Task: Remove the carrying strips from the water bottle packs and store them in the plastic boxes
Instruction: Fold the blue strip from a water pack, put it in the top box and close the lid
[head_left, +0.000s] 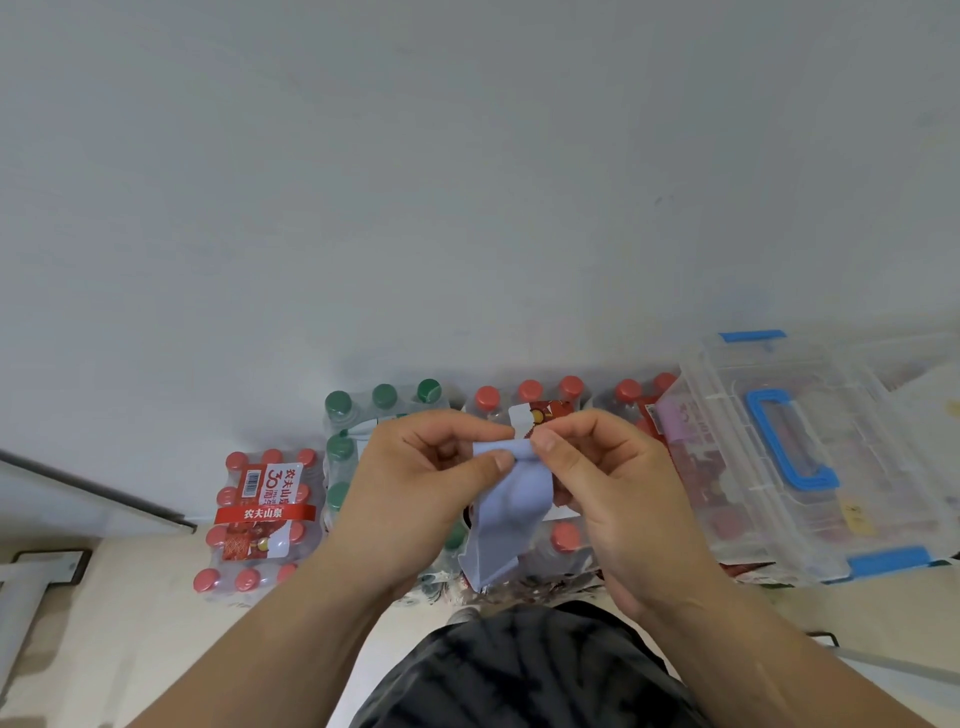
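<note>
A pale lilac carrying strip (506, 512) hangs in front of me, its upper end folded over. My left hand (415, 488) pinches that folded end between thumb and fingers. My right hand (613, 483) pinches the same end from the right, thumbs almost touching. Below the hands lie shrink-wrapped bottle packs: a red-capped pack (260, 519) with a red and white strip at the left, a green-capped pack (358, 421) behind my left hand, and a red-capped pack (530, 400) behind my right hand. A clear plastic box (810, 457) with a blue handle stands at the right.
The packs stand against a grey wall (467, 182) on a pale floor (130, 623). A white metal frame (36, 577) sits at the lower left. My dark patterned shorts (524, 670) fill the bottom centre. More red-capped bottles show through the clear box.
</note>
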